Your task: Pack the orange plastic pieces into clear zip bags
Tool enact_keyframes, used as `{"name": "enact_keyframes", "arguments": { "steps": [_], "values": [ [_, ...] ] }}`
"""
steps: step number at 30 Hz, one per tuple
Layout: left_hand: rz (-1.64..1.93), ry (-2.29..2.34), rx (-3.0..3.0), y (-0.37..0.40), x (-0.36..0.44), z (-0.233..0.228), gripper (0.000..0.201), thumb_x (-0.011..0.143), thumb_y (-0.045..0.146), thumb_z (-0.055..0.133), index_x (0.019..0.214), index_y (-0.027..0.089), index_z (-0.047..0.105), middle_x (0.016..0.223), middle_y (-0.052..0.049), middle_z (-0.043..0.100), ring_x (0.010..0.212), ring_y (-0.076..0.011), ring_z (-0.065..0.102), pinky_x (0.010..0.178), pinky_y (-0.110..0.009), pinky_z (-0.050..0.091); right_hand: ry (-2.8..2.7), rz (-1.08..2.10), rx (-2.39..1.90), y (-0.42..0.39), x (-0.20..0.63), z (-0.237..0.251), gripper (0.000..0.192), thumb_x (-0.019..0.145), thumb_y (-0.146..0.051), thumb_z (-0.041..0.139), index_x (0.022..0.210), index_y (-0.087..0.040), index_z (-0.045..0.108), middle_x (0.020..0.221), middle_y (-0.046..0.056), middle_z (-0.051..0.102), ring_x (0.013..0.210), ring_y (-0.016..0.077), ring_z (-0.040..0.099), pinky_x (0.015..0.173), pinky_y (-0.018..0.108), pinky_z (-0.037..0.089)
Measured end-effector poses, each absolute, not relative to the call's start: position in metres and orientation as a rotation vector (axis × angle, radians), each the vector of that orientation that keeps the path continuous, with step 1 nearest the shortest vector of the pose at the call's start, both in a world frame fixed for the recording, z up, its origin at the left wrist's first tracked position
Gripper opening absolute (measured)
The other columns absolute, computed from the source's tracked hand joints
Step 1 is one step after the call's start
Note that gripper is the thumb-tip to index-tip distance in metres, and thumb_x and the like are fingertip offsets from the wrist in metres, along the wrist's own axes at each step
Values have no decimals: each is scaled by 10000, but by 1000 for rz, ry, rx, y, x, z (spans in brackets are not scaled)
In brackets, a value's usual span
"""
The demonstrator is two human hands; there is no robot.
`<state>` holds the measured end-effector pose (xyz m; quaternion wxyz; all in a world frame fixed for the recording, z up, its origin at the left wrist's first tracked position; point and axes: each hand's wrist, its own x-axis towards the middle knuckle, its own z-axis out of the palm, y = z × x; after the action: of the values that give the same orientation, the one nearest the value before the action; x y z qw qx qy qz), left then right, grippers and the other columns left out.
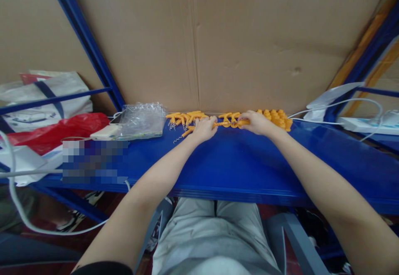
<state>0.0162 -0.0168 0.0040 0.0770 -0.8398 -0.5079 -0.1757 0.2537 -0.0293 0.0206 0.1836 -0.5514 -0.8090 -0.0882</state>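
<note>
Both my arms reach forward over a blue shelf (237,163). My left hand (204,128) and my right hand (255,122) pinch the two ends of a small orange plastic piece (229,122) that lies between them near the cardboard back wall. Several orange Y-shaped parts (185,118) with small metal springs lie just left of my left hand. A cluster of orange knobby parts (277,118) sits right behind my right hand.
A clear plastic bag (141,120) and a white box (104,133) lie left of the parts. A red bag (62,129) and a white bag (46,96) sit further left. White cables and a power strip (364,123) occupy the right. Cardboard (218,38) backs the shelf.
</note>
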Motion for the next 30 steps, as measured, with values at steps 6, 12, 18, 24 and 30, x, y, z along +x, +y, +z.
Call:
{"name": "enact_keyframes", "arguments": {
  "steps": [6, 12, 18, 24, 30],
  "values": [
    [-512, -1539, -2497, -17, 15, 6, 305, 930, 280, 476, 1209, 202, 572, 1200, -132, 676, 1157, -296, 597, 954, -440, 398, -2267, -152, -1415, -23, 258, 17, 295, 797, -185, 656, 1088, -206, 695, 1094, 95, 665, 1035, 248, 639, 953, 383, 479],
    [-545, -1560, -2484, -16, 16, 6, 287, 926, 280, 489, 1192, 219, 578, 1172, -118, 691, 1151, -291, 602, 960, -441, 393, -2197, -74, -1388, -24, 257, 19, 278, 800, -204, 652, 1073, -189, 697, 1088, 108, 680, 1034, 257, 637, 958, 419, 488],
    [-532, -1557, -2492, -15, 15, 5, 295, 927, 287, 486, 1198, 217, 580, 1174, -116, 693, 1142, -295, 603, 955, -439, 397, -2118, 99, -1329, -28, 258, 25, 252, 814, -238, 632, 1054, -206, 703, 1065, 89, 719, 994, 247, 658, 929, 443, 516],
    [-533, -1530, -2518, -15, 15, 5, 308, 919, 281, 489, 1203, 215, 587, 1170, -113, 689, 1153, -292, 598, 974, -444, 404, -2130, 187, -1253, -28, 256, 21, 215, 831, -285, 630, 1015, -194, 694, 1072, 103, 731, 1005, 241, 670, 957, 446, 507],
    [-592, -1272, -2637, -14, 17, 1, 335, 917, 268, 470, 1219, 205, 602, 1118, -96, 676, 1055, -234, 630, 931, -346, 459, -2186, 267, -1084, -23, 247, 9, 221, 821, -355, 655, 978, -201, 670, 1109, 96, 711, 1071, 245, 651, 1018, 477, 469]
  ]
}}
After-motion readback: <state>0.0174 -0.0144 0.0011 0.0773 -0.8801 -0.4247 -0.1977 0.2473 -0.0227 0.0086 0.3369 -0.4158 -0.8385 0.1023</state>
